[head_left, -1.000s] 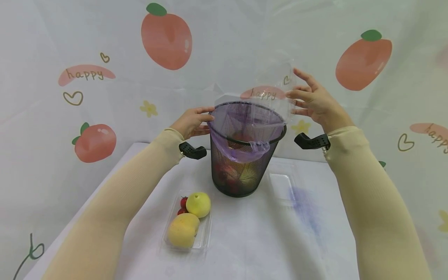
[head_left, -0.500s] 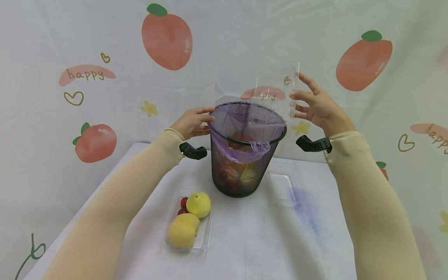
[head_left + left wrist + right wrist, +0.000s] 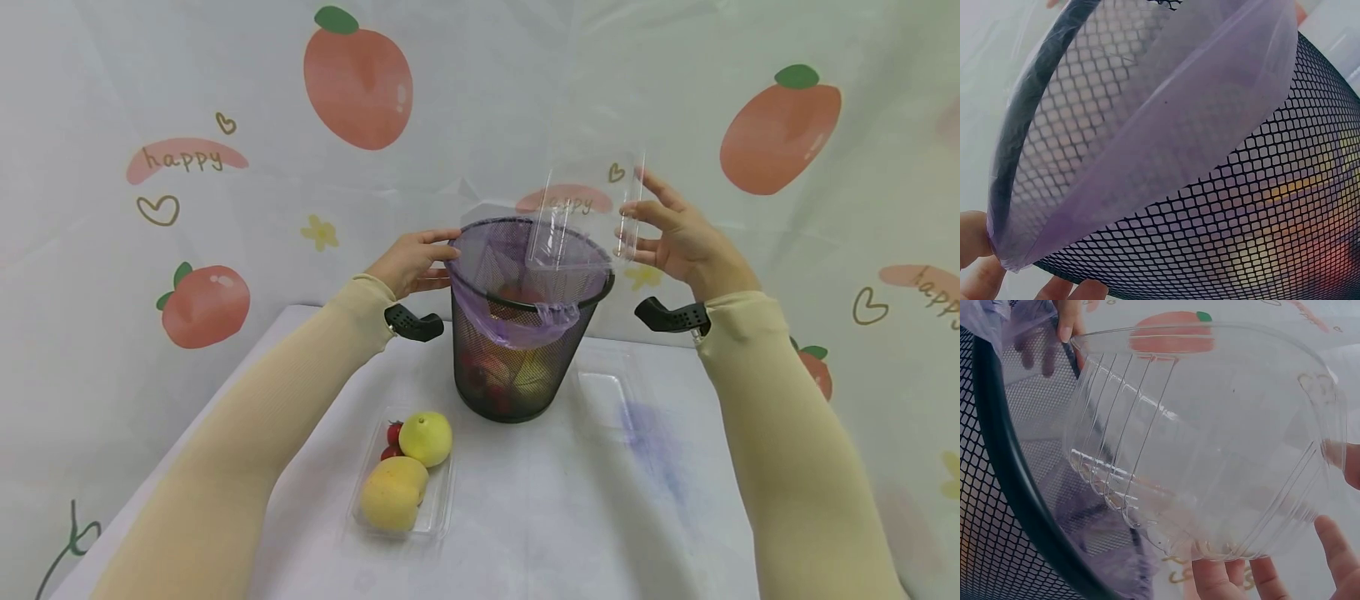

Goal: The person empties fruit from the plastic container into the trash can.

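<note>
A black wire-mesh wastebasket (image 3: 468, 354), lined with a purple plastic bag (image 3: 502, 332), stands slightly tilted on the table. My left hand (image 3: 412, 262) holds its rim at the left; in the left wrist view, fingertips (image 3: 974, 234) reach the bag-covered edge. To the right, my right hand (image 3: 682, 242) grips a clear plastic box (image 3: 581, 229) by one end. The box is raised over the basket's right rim, tipped on its side, and looks empty in the right wrist view. Red and yellow fruit shows blurred through the mesh low in the basket.
In front of the basket, a clear tray (image 3: 442, 517) bears a yellow-green fruit (image 3: 426, 439), a larger yellow fruit (image 3: 390, 496) and small red fruits (image 3: 394, 432). Another clear plastic container (image 3: 602, 400) lies right of the basket. A fruit-printed curtain (image 3: 480, 83) hangs behind.
My right hand has lowered a little and shifted slightly right, bringing the clear box down with it and turning it somewhat. The left hand and the basket have stayed put.
</note>
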A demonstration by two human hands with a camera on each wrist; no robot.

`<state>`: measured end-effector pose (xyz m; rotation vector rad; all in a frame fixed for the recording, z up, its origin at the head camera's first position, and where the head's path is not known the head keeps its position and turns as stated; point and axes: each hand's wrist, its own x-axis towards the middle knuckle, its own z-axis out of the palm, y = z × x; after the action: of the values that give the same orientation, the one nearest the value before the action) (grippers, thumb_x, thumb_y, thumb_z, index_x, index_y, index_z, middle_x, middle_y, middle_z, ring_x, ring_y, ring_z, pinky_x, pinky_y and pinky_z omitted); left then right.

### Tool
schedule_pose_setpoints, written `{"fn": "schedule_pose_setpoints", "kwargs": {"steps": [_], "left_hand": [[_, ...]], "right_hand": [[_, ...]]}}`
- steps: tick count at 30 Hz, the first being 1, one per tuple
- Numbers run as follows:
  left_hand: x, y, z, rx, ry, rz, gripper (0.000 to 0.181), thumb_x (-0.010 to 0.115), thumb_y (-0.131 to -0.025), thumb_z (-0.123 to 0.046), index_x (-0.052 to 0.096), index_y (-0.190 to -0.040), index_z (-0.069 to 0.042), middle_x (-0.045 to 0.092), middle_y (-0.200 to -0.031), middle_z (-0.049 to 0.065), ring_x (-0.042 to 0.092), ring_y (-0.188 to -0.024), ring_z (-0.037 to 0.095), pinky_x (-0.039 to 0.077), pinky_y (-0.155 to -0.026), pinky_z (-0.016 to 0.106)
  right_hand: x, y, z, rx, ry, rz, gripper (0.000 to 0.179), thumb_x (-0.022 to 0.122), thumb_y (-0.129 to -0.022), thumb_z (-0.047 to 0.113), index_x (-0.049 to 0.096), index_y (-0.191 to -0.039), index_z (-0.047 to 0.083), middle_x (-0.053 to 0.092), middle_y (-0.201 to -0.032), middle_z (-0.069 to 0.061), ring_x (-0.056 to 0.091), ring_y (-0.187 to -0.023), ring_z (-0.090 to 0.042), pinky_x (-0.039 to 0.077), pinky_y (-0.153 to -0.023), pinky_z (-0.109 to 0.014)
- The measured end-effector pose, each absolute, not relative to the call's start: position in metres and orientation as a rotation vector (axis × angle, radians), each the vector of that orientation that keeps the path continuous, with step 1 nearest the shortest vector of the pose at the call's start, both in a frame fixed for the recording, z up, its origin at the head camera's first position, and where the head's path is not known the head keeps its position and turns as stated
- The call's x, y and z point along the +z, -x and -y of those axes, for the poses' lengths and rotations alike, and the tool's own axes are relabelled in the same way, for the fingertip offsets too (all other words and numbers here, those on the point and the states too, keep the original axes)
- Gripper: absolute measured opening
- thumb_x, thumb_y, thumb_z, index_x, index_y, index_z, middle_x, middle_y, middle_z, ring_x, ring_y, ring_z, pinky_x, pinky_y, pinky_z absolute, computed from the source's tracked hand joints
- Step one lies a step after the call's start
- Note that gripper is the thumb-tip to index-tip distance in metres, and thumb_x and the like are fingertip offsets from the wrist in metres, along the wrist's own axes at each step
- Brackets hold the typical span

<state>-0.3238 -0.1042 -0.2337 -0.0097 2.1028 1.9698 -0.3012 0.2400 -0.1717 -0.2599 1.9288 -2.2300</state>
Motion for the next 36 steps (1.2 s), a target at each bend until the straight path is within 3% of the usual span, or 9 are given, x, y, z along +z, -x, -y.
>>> {"fn": "schedule_pose_setpoints", "kwargs": {"steps": [4,11,15,18,23,27,36], "left_hand": [[-0.233,0.323,0.104,1.975,0.010,-2.094,0.050,0.058,-0.097,-0.014,0.047,-0.145,-0.024,0.049,-0.126,0.002,0.059,-0.104,0.023,0.050,-0.101,0.036],[-0.232,0.322,0.104,1.974,0.013,-2.089,0.050,0.059,-0.097,-0.014,0.047,-0.145,-0.025,0.048,-0.129,0.003,0.058,-0.104,0.024,0.050,-0.101,0.037],[-0.232,0.322,0.104,1.970,0.010,-2.091,0.050,0.058,-0.097,-0.014,0.047,-0.145,-0.024,0.048,-0.129,0.002,0.058,-0.103,0.024,0.050,-0.101,0.037],[-0.232,0.321,0.104,1.973,0.013,-2.095,0.050,0.059,-0.097,-0.014,0.047,-0.145,-0.024,0.049,-0.126,0.002,0.058,-0.104,0.024,0.050,-0.101,0.037],[-0.233,0.321,0.104,1.982,0.017,-2.097,0.050,0.060,-0.097,-0.014,0.048,-0.144,-0.025,0.050,-0.124,0.003,0.058,-0.105,0.024,0.050,-0.101,0.036],[-0.234,0.323,0.104,1.978,0.009,-2.103,0.050,0.060,-0.097,-0.014,0.048,-0.144,-0.025,0.050,-0.126,0.003,0.059,-0.105,0.024,0.050,-0.101,0.036],[-0.235,0.324,0.105,1.988,0.010,-2.097,0.049,0.060,-0.097,-0.013,0.049,-0.143,-0.024,0.051,-0.123,0.002,0.058,-0.107,0.025,0.050,-0.101,0.037]], "right_hand": [[-0.175,0.301,-0.240,-2.223,0.262,-1.919,0.068,0.060,-0.097,0.015,0.028,-0.151,0.043,0.038,-0.119,-0.003,0.060,-0.086,-0.019,0.060,-0.066,-0.027],[-0.177,0.299,-0.239,-2.215,0.272,-1.925,0.068,0.058,-0.098,0.019,0.024,-0.151,0.044,0.033,-0.135,-0.005,0.061,-0.088,-0.017,0.059,-0.068,-0.025],[-0.178,0.297,-0.238,-2.213,0.272,-1.913,0.066,0.057,-0.098,0.020,0.026,-0.150,0.047,0.020,-0.153,-0.010,0.061,-0.089,-0.016,0.058,-0.068,-0.024],[-0.178,0.296,-0.238,-2.209,0.283,-1.900,0.065,0.056,-0.099,0.019,0.027,-0.149,0.048,0.012,-0.156,-0.011,0.061,-0.092,-0.016,0.058,-0.069,-0.024],[-0.180,0.294,-0.242,-2.211,0.307,-1.884,0.064,0.053,-0.100,0.020,0.025,-0.149,0.048,0.024,-0.145,-0.007,0.058,-0.100,-0.018,0.059,-0.070,-0.025],[-0.182,0.292,-0.248,-2.221,0.316,-1.866,0.065,0.055,-0.099,0.024,0.023,-0.150,0.048,0.019,-0.149,-0.008,0.057,-0.105,-0.018,0.058,-0.071,-0.026],[-0.187,0.287,-0.263,-2.333,0.306,-1.720,0.062,0.054,-0.099,0.023,0.027,-0.150,0.045,0.029,-0.136,-0.007,0.064,-0.095,-0.020,0.058,-0.069,-0.028]]}}
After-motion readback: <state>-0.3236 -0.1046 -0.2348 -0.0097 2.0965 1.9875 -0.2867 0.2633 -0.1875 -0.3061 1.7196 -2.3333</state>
